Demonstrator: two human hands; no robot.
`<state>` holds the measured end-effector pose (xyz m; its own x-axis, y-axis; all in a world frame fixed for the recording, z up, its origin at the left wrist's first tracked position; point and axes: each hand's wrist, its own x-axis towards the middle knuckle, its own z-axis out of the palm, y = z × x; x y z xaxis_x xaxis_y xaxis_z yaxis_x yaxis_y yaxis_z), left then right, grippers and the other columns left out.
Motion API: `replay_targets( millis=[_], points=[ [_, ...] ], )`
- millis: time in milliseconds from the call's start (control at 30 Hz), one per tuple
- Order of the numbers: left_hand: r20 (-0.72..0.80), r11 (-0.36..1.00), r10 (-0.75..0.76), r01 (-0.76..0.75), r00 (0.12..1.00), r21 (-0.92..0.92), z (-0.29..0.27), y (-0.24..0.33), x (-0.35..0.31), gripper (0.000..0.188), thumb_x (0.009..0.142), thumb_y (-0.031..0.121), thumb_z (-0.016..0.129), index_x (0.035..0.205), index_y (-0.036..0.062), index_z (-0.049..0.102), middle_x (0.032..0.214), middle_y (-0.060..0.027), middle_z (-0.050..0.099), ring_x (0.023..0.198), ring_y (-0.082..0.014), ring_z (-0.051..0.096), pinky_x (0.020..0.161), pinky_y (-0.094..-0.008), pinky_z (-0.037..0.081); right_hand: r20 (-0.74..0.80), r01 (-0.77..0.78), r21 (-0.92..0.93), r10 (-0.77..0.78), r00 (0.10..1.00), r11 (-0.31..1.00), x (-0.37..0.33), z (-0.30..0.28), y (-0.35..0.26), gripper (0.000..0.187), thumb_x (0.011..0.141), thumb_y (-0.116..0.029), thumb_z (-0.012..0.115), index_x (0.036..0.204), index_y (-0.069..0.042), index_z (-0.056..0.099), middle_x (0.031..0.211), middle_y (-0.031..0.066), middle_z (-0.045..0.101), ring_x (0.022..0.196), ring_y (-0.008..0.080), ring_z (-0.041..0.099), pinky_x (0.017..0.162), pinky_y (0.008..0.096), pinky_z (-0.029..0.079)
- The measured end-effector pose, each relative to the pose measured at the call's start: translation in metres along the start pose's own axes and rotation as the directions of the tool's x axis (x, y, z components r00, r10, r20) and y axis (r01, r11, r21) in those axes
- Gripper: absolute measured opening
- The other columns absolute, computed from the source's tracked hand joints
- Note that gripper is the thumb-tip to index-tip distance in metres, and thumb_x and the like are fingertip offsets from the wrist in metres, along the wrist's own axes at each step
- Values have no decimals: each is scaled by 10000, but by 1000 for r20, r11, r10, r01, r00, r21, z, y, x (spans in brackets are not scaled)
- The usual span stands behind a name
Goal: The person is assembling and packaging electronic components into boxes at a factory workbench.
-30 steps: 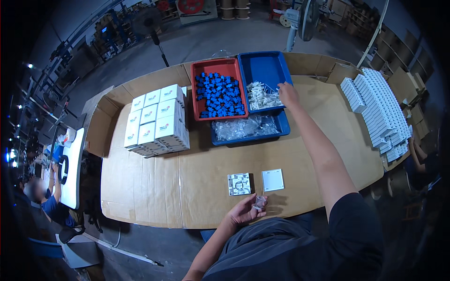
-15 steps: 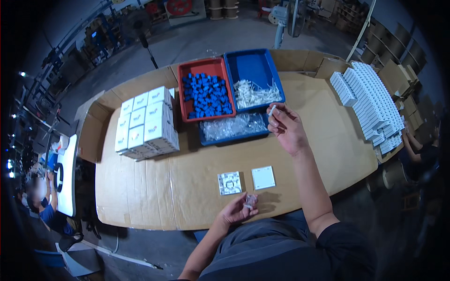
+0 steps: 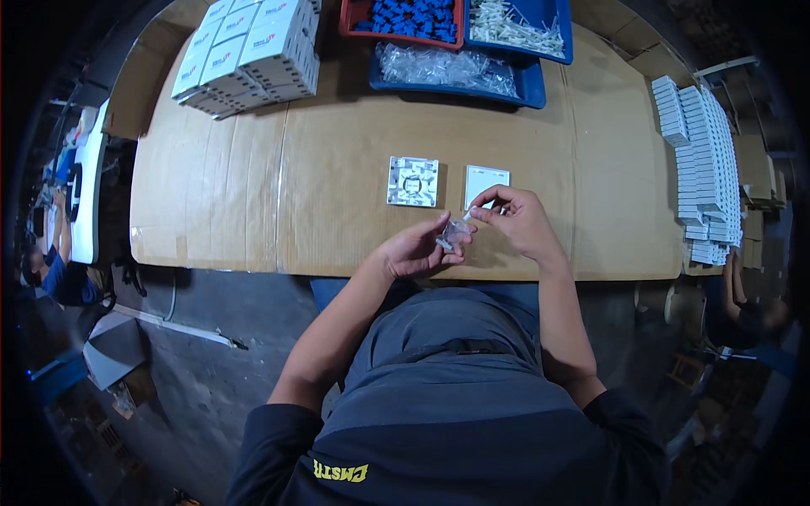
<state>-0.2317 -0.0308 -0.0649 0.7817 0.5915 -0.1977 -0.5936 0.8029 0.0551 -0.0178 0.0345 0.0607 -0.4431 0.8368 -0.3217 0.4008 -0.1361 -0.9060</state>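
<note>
My left hand (image 3: 415, 250) is closed around a small clear plastic bag (image 3: 456, 230) near the table's front edge. Something small and whitish shows in the bag; its kind I cannot make out. Close beside it, my right hand (image 3: 521, 224) pinches a small white stick-like piece (image 3: 470, 215) at the mouth of the bag, between thumb and fingertips. Just beyond the hands lie two flat squares: a grey-and-white patterned one with a dark ring in its middle (image 3: 413, 181), and a plain white panel (image 3: 488, 180), partly covered by my right hand.
White boxes (image 3: 245, 55) are stacked at the far left of the cardboard-covered table (image 3: 337, 169). At the back stand a red tray (image 3: 403, 35) of blue pieces, a blue tray (image 3: 567, 34) of white sticks and a blue tray (image 3: 531, 88) of clear bags. White stacks (image 3: 704, 160) and people flank the table.
My right hand has come back from beside the blue tray to my left hand, still pinching the white piece. The view has tilted downward, so the trays now sit at the upper edge.
</note>
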Motion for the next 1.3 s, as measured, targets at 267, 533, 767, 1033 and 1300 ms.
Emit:
replay_targets(
  millis=[267,533,767,1033,1300],
  points=[
    [-17,988,71,-68,997,136,6,-8,-5,542,1081,433,522,1324,-51,560,1115,-142,711,928,-232,732,961,-371,593,156,-17,-56,26,987,998,2,1,-7,108,900,-91,768,971,-13,745,883,24,695,741,103,549,684,291,458],
    [41,955,133,-139,990,260,5,-13,-6,381,1061,333,600,1210,-13,656,1140,-172,727,1023,-244,732,1017,-384,549,347,222,-291,-114,931,931,7,4,-13,134,864,-55,772,985,1,772,1144,66,692,950,168,635,845,309,491],
    [41,952,144,-150,989,266,6,-13,-5,394,1058,338,604,1204,-24,658,1132,-174,728,1033,-244,727,1028,-389,544,393,201,-312,-67,917,928,9,0,-23,148,887,-61,732,1005,20,769,1178,92,690,987,213,655,868,316,504],
    [5,967,144,-142,990,213,0,-13,-5,400,1066,376,580,1168,-2,658,1054,-114,724,1025,-243,707,1002,-399,552,612,199,-254,-2,791,947,14,6,-7,264,1053,-119,529,1174,55,686,1280,122,642,1117,257,639,1005,346,479],
    [24,977,136,-138,990,164,5,-9,-6,403,1068,387,578,1157,2,655,1089,-114,704,1018,-229,716,988,-379,583,399,207,-185,-119,909,961,0,13,-10,357,1078,-240,542,1209,70,661,1217,139,674,1024,253,669,937,343,514]
  ],
)
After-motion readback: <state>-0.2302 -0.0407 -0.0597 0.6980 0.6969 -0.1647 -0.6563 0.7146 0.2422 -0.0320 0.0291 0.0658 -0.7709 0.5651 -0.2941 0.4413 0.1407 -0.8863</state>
